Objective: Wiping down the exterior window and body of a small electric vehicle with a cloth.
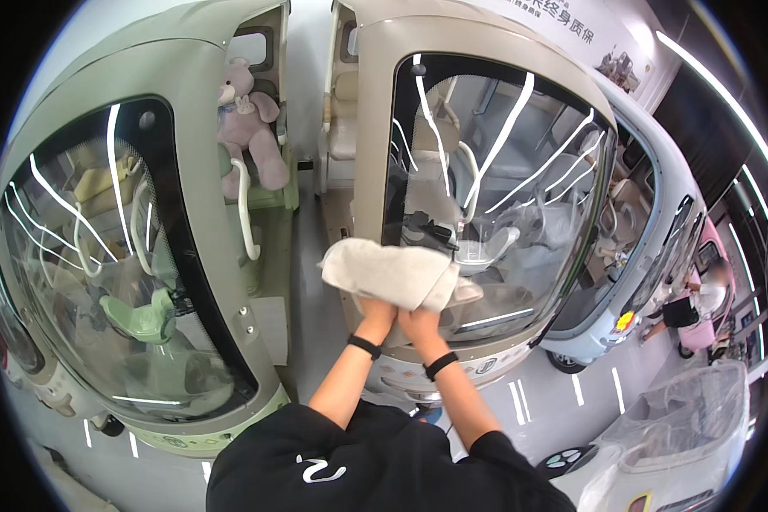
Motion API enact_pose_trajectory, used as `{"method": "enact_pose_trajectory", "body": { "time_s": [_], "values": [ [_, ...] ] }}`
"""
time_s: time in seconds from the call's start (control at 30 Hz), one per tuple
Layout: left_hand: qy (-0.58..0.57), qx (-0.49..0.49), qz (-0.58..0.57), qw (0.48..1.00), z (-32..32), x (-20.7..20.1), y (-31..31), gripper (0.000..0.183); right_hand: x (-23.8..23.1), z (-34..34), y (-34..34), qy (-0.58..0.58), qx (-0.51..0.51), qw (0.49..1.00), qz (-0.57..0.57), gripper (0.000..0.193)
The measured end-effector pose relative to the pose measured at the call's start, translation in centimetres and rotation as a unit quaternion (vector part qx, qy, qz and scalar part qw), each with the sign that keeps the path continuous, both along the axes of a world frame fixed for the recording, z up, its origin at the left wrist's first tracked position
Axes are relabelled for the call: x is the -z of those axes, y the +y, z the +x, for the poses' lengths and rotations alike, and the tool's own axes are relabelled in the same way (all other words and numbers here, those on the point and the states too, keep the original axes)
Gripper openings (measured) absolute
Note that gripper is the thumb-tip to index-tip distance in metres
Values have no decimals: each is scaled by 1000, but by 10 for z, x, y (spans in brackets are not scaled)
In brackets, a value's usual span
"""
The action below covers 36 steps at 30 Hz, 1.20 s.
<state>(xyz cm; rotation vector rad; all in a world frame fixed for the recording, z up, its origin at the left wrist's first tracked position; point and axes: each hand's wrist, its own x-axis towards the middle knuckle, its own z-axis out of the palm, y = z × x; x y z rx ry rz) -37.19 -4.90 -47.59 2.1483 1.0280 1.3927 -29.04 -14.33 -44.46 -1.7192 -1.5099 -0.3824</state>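
Note:
A folded cream cloth [388, 271] is held up before me, in front of the beige vehicle's windscreen [503, 196]. Both wrists come together under the cloth. My left hand [378, 312] grips it from below, its fingers mostly covered by the fabric. Close beside it, my right hand [420, 322] also holds the cloth from beneath, with the fingers largely hidden. Each wrist wears a black band. Behind the glass are a white steering wheel [478, 252] and pale seats. Whether the cloth touches the glass I cannot tell.
On the left stands a green small vehicle [200, 256]; a pink teddy bear [260, 136] sits inside it. A narrow gap separates it from the beige one. To the right are a light blue vehicle [606, 316], a plastic-covered vehicle [683, 427] and a seated person [704, 299].

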Motion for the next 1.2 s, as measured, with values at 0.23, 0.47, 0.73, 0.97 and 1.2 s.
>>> {"method": "enact_pose_trajectory", "body": {
  "time_s": [0.23,0.47,0.73,0.97,1.2],
  "values": [
    [-48,50,89,994,9,-161,65,65,-117,62,52,-64,34,997,29,47],
    [23,25,252,967,38,-322,131,86,-245,84,118,-108,121,965,204,43],
    [84,-13,405,910,57,-395,182,80,-304,115,159,-195,196,922,272,51],
    [-13,36,270,962,50,-349,180,75,-298,84,140,-191,130,952,201,52],
    [-79,72,218,970,15,-239,157,69,-268,53,117,-221,87,967,91,50]
  ]
}}
